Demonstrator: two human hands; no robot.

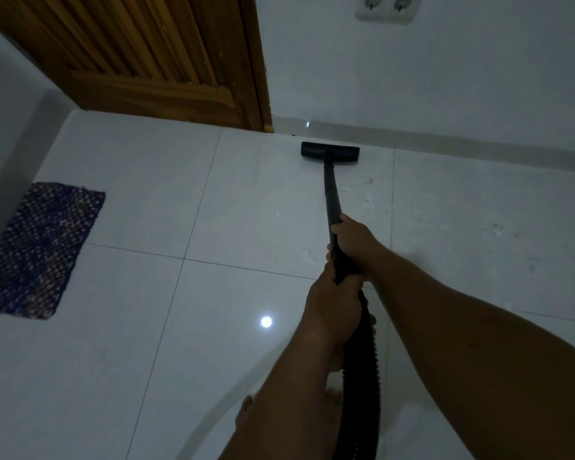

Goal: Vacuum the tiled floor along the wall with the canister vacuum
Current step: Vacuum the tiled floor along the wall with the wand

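Open tiled floor [213, 210]; wall [445, 78], door [166, 61] and mat [37, 250] bound it.

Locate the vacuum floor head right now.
In the head view the floor head sits flat on the tiled floor at upper centre, just short of the baseboard, right of the wooden door corner.
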